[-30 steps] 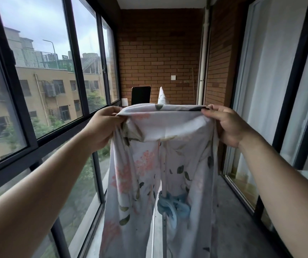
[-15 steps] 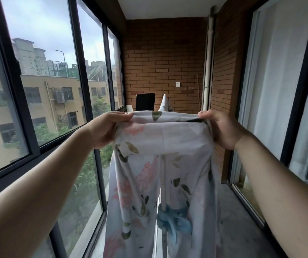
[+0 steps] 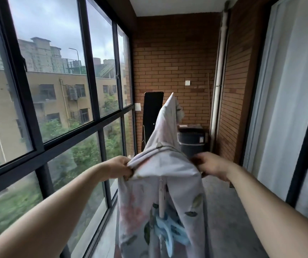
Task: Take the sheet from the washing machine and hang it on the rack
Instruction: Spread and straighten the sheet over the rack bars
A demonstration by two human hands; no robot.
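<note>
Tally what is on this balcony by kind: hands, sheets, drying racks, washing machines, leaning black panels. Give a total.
Hands: 2 (left hand, right hand)
Sheet: 1
Rack: 1
Washing machine: 1
Black panel: 1
Total: 6

Glazed home balcony
Tall windows (image 3: 101, 34) are facing apartment blocks (image 3: 56, 86); a washing machine (image 3: 191, 144) is standing by the brick wall (image 3: 168, 58).
</note>
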